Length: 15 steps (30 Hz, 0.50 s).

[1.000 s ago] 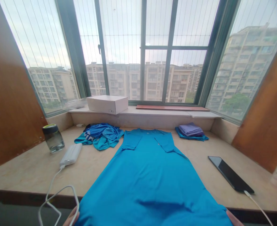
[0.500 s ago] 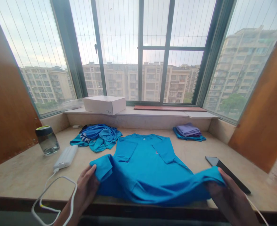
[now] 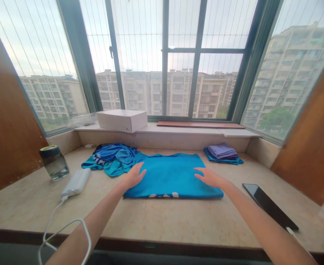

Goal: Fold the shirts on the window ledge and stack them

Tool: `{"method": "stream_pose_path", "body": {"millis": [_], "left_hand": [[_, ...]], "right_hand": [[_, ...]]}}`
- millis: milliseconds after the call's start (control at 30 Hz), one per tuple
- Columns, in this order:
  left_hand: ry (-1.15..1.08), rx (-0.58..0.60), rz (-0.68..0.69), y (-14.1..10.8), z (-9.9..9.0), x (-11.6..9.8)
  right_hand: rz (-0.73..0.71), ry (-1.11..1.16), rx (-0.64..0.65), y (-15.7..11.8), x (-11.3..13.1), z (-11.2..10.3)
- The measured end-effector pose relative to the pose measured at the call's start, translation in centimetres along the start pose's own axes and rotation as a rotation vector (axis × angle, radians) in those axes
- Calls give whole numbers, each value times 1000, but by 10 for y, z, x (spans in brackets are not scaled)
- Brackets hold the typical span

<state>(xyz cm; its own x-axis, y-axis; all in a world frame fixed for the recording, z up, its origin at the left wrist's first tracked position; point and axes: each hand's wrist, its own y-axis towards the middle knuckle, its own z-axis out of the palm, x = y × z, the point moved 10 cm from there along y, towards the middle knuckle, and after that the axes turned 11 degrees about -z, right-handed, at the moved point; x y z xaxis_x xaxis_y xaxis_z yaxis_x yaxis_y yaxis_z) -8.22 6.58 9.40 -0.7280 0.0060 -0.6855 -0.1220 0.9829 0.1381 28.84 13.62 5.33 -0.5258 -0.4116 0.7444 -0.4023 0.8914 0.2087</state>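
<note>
A blue T-shirt (image 3: 170,178) lies folded over on itself in the middle of the stone counter, its lower hem brought up to the collar end. White print shows along the near fold. My left hand (image 3: 135,175) is over the shirt's left side, fingers apart and holding nothing. Over the right side, my right hand (image 3: 208,176) has its fingers stretched out, also without anything in it. Whether the fingertips touch the cloth I cannot tell. A crumpled heap of blue clothes (image 3: 114,158) adjoins the shirt's left edge.
Folded purple and blue clothes (image 3: 223,151) are stacked at the back right. A black tablet (image 3: 269,206) lies at right. On the left are a water bottle (image 3: 54,162) and a white power bank (image 3: 76,182) with a cable. A white box (image 3: 121,120) sits on the sill.
Both hands have moved forward, carrying the shirt's hem away from me and over the upper part. The hem has been let go, and the shirt now lies doubled.
</note>
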Motion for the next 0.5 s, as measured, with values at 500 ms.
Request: {"method": "stream_pose_path", "body": {"millis": [500], "left_hand": [[643, 224, 206, -44, 20, 49]], "right_hand": [[-364, -353, 192, -60, -32, 15]]}}
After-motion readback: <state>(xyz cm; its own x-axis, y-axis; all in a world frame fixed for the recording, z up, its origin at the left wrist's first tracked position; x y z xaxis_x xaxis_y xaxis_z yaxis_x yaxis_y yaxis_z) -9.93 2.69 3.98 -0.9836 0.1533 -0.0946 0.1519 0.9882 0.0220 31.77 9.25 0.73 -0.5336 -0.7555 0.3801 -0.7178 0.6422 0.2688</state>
